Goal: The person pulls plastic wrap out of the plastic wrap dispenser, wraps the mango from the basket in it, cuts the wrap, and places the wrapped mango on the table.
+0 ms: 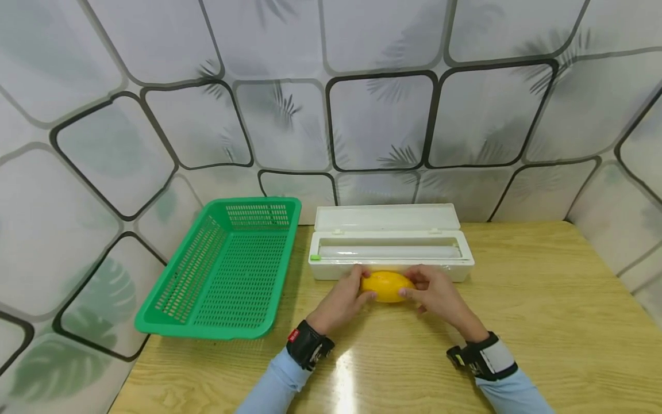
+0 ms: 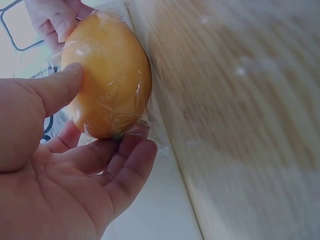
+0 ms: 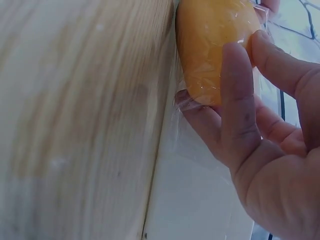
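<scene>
A yellow oval fruit [image 1: 387, 286] lies crosswise in front of the white cling film dispenser [image 1: 390, 271], held at both ends. My left hand [image 1: 341, 299] grips its left end, thumb on the near side and fingers curled around the tip. On the other end, my right hand [image 1: 439, 296] holds it between thumb and fingers. Clear, wrinkled cling film covers the fruit [image 2: 110, 75] in the left wrist view, with loose film bunched at the end by my fingers. In the right wrist view, film also gathers at the tip of the fruit [image 3: 212, 45].
The dispenser's lid [image 1: 388, 217] stands raised at the back, showing a roll inside; a green slider [image 1: 315, 258] sits at its left end. A green plastic basket [image 1: 235, 282] rests on the wooden table [image 1: 543, 322] to the left. Behind is a patterned wall [image 1: 383, 121].
</scene>
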The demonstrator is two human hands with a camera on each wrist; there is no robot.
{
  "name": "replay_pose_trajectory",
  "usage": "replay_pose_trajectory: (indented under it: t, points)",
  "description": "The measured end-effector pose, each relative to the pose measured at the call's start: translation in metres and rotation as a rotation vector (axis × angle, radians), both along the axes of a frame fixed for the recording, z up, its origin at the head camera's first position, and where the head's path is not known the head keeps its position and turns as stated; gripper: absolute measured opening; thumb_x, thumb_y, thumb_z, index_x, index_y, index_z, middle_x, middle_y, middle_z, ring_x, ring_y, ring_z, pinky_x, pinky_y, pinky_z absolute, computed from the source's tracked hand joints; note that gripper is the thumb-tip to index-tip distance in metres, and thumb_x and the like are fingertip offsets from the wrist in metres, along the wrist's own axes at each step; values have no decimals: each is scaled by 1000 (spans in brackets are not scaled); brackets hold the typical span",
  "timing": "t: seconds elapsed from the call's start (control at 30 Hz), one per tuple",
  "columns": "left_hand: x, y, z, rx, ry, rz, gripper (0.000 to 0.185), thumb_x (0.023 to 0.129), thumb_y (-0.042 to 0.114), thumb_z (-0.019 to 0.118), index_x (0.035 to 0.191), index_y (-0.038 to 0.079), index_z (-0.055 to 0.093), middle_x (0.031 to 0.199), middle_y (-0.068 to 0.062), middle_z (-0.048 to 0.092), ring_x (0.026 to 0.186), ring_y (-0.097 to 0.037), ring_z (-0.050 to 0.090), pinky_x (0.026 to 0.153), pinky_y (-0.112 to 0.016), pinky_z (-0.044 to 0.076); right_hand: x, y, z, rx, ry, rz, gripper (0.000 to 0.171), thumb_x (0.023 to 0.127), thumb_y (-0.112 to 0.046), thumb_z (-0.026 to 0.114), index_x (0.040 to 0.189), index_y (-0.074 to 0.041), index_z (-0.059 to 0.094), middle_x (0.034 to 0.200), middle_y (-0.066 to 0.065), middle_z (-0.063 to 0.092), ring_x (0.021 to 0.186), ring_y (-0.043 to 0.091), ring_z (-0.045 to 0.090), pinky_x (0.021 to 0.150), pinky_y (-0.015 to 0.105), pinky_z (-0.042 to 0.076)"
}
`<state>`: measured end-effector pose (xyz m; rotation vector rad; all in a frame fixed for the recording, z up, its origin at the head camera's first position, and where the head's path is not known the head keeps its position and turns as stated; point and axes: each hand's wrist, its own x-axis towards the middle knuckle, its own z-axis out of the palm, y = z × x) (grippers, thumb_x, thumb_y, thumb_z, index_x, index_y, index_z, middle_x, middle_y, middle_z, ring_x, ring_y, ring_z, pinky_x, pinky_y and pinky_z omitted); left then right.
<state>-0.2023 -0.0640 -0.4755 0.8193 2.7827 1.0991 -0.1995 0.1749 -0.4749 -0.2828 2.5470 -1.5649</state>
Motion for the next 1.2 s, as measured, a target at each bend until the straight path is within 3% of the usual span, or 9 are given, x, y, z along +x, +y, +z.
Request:
replay_pose_trajectory:
  t: [0.4,0.5,0.7,0.93,1.2]
  points:
    - [0,0,2,-27,32,-49,46,95,17,68,133,4,45,121,-13,61,105,-18,59,95,-31,49,1,2,2,21,47,38,41,90,-16,73,126,1,65,125,23,63,84,23,64,51,34,56]
    - [0,0,2,-48,35,-58,50,94,15,70,134,3,44,124,-14,60,110,-19,58,99,-32,47,1,1,3,38,58,61,41,93,-14,70,129,3,63,126,25,62,76,24,64,49,34,55]
    - [0,-1,3,-95,12,-49,47,96,15,66,136,4,43,126,-13,60,111,-19,58,101,-33,46,3,-1,4,117,88,104,41,99,-13,60,136,6,56,112,25,64,49,21,55,45,30,51]
    - [0,-1,4,-99,-54,-41,47,97,18,63,138,3,44,129,-12,59,114,-19,57,103,-33,45,5,-3,5,144,98,149,44,104,-15,52,138,11,49,108,25,63,49,19,54,46,28,49]
    - [-2,-2,1,-159,16,-4,47,95,26,67,135,7,51,125,-7,63,107,-17,59,97,-32,49,2,-2,4,192,99,155,43,104,-15,51,137,12,51,84,13,60,48,13,49,48,25,45]
